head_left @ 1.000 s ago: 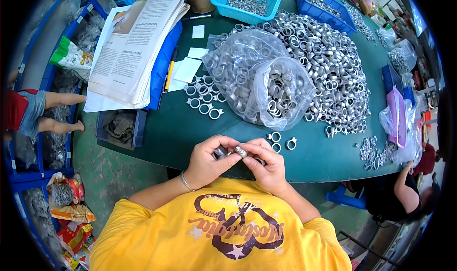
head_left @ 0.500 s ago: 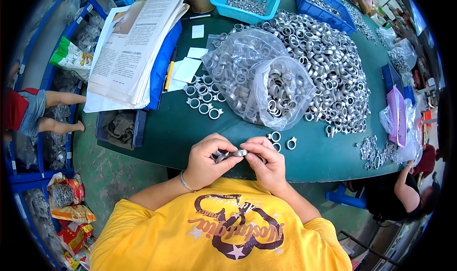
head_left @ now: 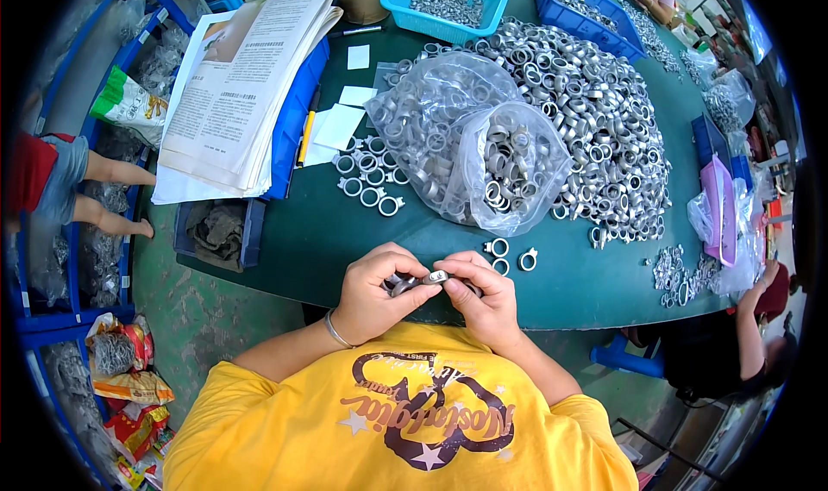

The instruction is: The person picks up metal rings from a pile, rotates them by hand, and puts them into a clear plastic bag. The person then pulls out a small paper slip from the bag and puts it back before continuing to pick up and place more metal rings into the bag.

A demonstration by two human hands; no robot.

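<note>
Just in front of my yellow shirt, my left hand and my right hand meet at the table's near edge. Between their fingertips is a small metal ring clamp, its flat lug turned upward. The left thumb and fingers pinch one side, and more grey metal shows inside that hand. The right thumb and fingers close on the other side; much of the piece is hidden there. A few loose metal rings lie just beyond my right hand. Farther off stands an opened clear plastic bag of such rings.
A large heap of metal rings covers the green table at right. Several rings lie left of the bag, near paper slips. Newspapers rest on a blue bin at left. Other people sit at right and stand at left.
My hands and the ring clamp stay almost still. The person at the right has moved an arm, and the person at the left has shifted slightly.
</note>
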